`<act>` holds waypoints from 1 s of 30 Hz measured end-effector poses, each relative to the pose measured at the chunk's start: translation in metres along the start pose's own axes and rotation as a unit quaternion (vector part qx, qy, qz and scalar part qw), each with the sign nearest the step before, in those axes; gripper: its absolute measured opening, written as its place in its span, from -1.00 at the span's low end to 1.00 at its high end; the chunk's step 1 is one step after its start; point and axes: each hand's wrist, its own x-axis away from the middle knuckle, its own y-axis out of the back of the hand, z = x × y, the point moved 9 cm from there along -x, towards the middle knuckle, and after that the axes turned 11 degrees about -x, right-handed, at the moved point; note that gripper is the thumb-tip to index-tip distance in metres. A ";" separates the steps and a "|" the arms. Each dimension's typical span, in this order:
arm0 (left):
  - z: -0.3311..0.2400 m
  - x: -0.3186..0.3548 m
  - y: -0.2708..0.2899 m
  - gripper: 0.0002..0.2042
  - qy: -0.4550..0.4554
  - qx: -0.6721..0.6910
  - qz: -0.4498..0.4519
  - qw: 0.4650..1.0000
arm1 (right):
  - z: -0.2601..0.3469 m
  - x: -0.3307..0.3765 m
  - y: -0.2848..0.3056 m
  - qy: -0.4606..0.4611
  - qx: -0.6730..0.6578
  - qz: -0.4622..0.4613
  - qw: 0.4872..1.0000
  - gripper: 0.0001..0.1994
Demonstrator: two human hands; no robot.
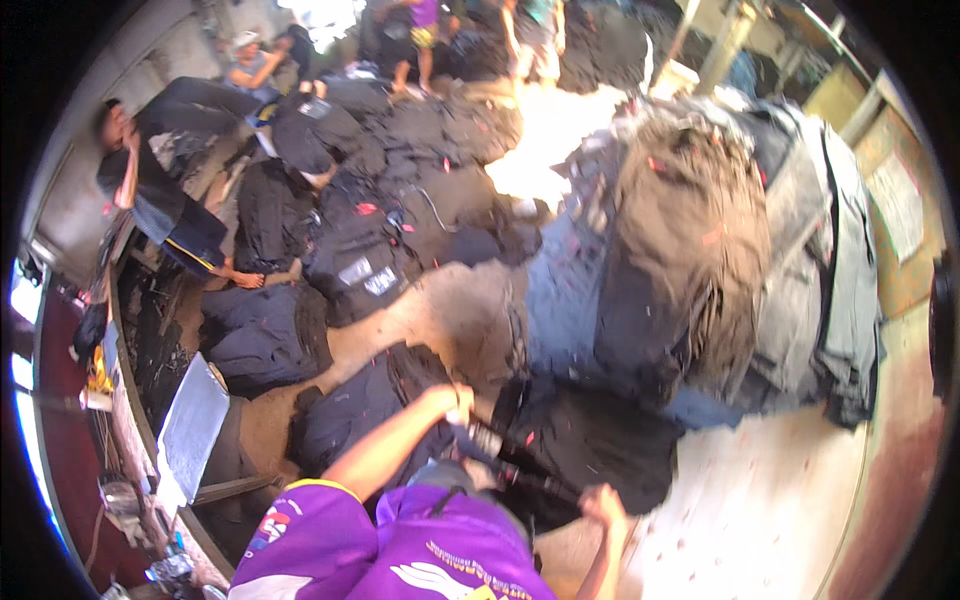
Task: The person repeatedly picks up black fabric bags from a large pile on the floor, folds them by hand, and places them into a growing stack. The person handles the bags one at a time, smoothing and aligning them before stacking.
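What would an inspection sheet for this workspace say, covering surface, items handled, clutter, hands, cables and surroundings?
Surface: pale floor, partly covered by clothing.
Items handled: dark garment, spread between the hands.
Clutter: large garment heap on the right; dark folded stack and pale flat panel on the left.
Hands: left hand and right hand look closed on the garment's edge.
Cables: none identifiable.
Surroundings: seated person at left; others farther back.

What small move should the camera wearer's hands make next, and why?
Perhaps lower the near edge of the black cloth garment flat: the bare left hand and bare right hand appear closed at that edge's opposite ends, with cloth spread beyond.
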 end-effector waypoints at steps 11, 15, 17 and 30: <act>-0.043 0.187 0.281 -0.83 0.005 0.227 -0.334 0.915 | 0.207 0.081 0.139 0.033 -0.049 -0.224 0.973 -0.46; -0.038 0.213 0.298 -0.82 0.045 0.243 -0.351 0.903 | 0.238 0.084 0.154 0.067 -0.055 -0.271 0.959 -0.45; -0.034 0.223 0.302 -0.81 0.027 0.240 -0.380 0.893 | 0.245 0.084 0.160 0.064 -0.053 -0.283 0.955 -0.46; -0.016 0.071 0.367 -0.59 -0.019 -0.027 -0.179 0.983 | 0.172 -0.015 0.229 0.057 -0.024 -0.175 0.983 -0.47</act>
